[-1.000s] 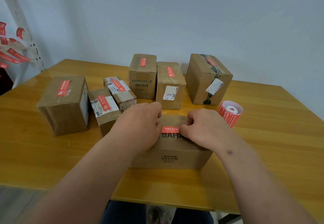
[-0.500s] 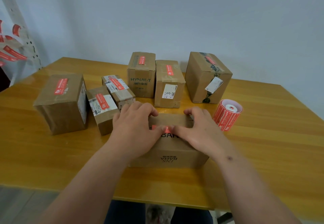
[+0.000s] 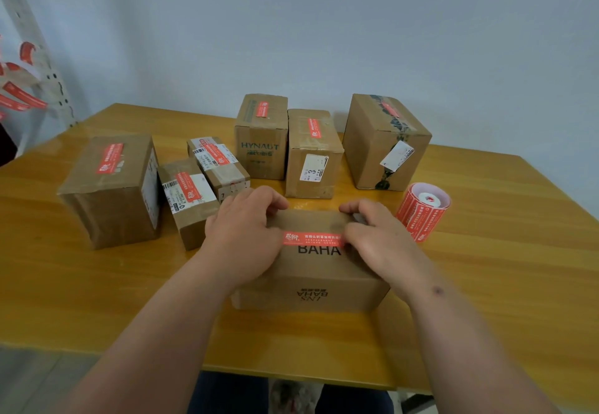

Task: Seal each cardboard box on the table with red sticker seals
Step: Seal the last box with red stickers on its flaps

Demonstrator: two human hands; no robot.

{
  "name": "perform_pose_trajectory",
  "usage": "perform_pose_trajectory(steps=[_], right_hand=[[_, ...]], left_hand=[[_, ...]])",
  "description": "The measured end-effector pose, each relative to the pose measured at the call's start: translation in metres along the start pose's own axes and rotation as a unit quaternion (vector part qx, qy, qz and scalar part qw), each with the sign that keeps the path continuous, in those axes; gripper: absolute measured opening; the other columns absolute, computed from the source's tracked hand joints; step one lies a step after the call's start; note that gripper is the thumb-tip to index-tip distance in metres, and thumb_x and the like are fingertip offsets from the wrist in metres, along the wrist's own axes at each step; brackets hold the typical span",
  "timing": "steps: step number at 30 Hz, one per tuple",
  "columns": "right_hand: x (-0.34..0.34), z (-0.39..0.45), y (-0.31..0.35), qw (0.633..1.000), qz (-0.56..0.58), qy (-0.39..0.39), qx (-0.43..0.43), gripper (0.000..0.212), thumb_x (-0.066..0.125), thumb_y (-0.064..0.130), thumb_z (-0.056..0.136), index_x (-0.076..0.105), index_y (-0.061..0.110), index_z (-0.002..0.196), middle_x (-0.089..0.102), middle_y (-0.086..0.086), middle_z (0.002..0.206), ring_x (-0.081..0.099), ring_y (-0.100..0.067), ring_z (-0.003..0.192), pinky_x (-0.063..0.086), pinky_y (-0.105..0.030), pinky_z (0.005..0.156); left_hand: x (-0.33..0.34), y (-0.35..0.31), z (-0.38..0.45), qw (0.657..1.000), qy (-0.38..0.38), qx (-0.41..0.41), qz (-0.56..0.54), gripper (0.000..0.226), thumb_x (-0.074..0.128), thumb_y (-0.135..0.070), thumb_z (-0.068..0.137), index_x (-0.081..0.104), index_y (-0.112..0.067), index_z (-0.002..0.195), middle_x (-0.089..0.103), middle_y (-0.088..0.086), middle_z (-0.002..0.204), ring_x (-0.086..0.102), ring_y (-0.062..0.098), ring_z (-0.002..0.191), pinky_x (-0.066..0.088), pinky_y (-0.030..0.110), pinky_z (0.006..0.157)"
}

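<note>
Lying on the BAHA box, the red seal spans between left hand and right hand — both relaxed, flat.

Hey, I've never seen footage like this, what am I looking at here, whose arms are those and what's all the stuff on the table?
No machine here: a person wears a camera on the head, looking down at their own bare arms. On the wooden table stand seven cardboard boxes. The left hand and right hand rest on the nearest one, the BAHA box, beside a red sticker seal on its top. The six boxes behind, such as the HYNAUT box, already wear red seals. The sticker roll stands at the right.
</note>
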State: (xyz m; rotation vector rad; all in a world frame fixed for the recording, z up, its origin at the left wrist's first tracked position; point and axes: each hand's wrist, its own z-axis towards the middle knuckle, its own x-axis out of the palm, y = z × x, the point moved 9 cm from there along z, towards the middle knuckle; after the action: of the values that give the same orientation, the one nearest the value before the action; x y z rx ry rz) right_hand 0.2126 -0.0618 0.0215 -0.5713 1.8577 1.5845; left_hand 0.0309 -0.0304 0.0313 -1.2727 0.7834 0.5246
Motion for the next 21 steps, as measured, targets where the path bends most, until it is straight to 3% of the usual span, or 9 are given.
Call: perform_pose_trajectory(steps=[3, 7, 10, 12, 15, 17, 19, 21], right_hand=[[0.0, 0.002, 0.006, 0.999, -0.035, -0.024, -0.022, 0.034, 0.052, 0.041, 0.094, 0.05, 0.029, 0.125, 0.046, 0.008, 0.116, 0.048, -0.009, 0.105, 0.042, -0.029, 0.089], [-0.001, 0.003, 0.004, 1.0, -0.018, -0.014, -0.018, 0.032, 0.047, 0.026, 0.098, 0.05, 0.028, 0.13, 0.048, 0.004, 0.127, 0.046, -0.012, 0.112, 0.04, -0.03, 0.095], [0.001, -0.001, 0.006, 1.0, -0.012, -0.006, -0.021, 0.036, 0.048, 0.04, 0.097, 0.049, 0.027, 0.131, 0.047, 0.008, 0.123, 0.049, -0.012, 0.111, 0.042, -0.03, 0.094], [0.003, -0.001, 0.008, 0.998, -0.051, 0.0, -0.03, 0.043, 0.054, 0.043, 0.094, 0.045, 0.028, 0.134, 0.042, 0.011, 0.12, 0.046, -0.011, 0.113, 0.041, -0.031, 0.096], [0.0, 0.0, 0.004, 1.0, -0.021, -0.004, -0.021, 0.036, 0.047, 0.026, 0.098, 0.048, 0.031, 0.133, 0.046, 0.006, 0.132, 0.045, -0.012, 0.116, 0.04, -0.033, 0.1], [-0.002, 0.0, 0.002, 1.0, 0.003, -0.001, -0.018, 0.035, 0.044, 0.028, 0.099, 0.048, 0.032, 0.133, 0.046, 0.005, 0.136, 0.045, -0.012, 0.119, 0.04, -0.035, 0.103], [0.002, -0.003, 0.004, 0.999, -0.011, 0.03, -0.031, 0.049, 0.049, 0.049, 0.094, 0.042, 0.032, 0.14, 0.041, 0.009, 0.139, 0.042, -0.01, 0.122, 0.039, -0.035, 0.104], [0.009, -0.006, 0.002, 0.992, -0.063, 0.101, -0.039, 0.086, 0.06, 0.069, 0.077, 0.026, 0.034, 0.148, 0.027, 0.014, 0.145, 0.035, -0.011, 0.13, 0.037, -0.038, 0.108]], left_hand=[[-0.003, -0.001, 0.002, 1.0, -0.02, 0.001, 0.012, 0.032, 0.055, -0.016, 0.089, 0.044, -0.043, 0.103, 0.05, -0.015, 0.108, 0.046, 0.012, 0.109, 0.042, 0.046, 0.099], [-0.002, -0.001, 0.001, 1.0, -0.015, 0.006, 0.003, 0.034, 0.053, -0.013, 0.089, 0.045, -0.042, 0.105, 0.051, -0.014, 0.11, 0.045, 0.012, 0.11, 0.041, 0.046, 0.1], [-0.002, -0.002, 0.0, 0.999, -0.026, 0.015, 0.019, 0.023, 0.056, -0.036, 0.09, 0.045, -0.043, 0.11, 0.05, -0.016, 0.109, 0.046, 0.01, 0.108, 0.042, 0.046, 0.099], [0.001, -0.003, -0.001, 0.999, -0.018, 0.018, 0.048, 0.035, 0.061, -0.047, 0.085, 0.046, -0.043, 0.116, 0.048, -0.017, 0.11, 0.045, 0.01, 0.109, 0.041, 0.046, 0.099], [-0.001, 0.0, -0.001, 1.0, -0.011, 0.007, -0.012, 0.035, 0.066, -0.029, 0.086, 0.049, -0.04, 0.115, 0.051, -0.017, 0.109, 0.047, 0.011, 0.109, 0.043, 0.045, 0.099], [-0.004, 0.003, -0.003, 0.998, -0.02, 0.0, -0.059, 0.035, 0.061, -0.015, 0.088, 0.053, -0.037, 0.113, 0.052, -0.017, 0.106, 0.049, 0.012, 0.108, 0.045, 0.044, 0.097], [-0.004, 0.005, -0.004, 0.997, -0.027, -0.002, -0.07, 0.035, 0.056, -0.009, 0.089, 0.055, -0.036, 0.111, 0.051, -0.02, 0.105, 0.049, 0.012, 0.108, 0.045, 0.044, 0.096], [-0.005, 0.004, -0.004, 0.997, -0.037, 0.012, -0.066, 0.033, 0.054, -0.011, 0.09, 0.055, -0.037, 0.11, 0.052, -0.022, 0.103, 0.05, 0.01, 0.106, 0.046, 0.043, 0.095]])
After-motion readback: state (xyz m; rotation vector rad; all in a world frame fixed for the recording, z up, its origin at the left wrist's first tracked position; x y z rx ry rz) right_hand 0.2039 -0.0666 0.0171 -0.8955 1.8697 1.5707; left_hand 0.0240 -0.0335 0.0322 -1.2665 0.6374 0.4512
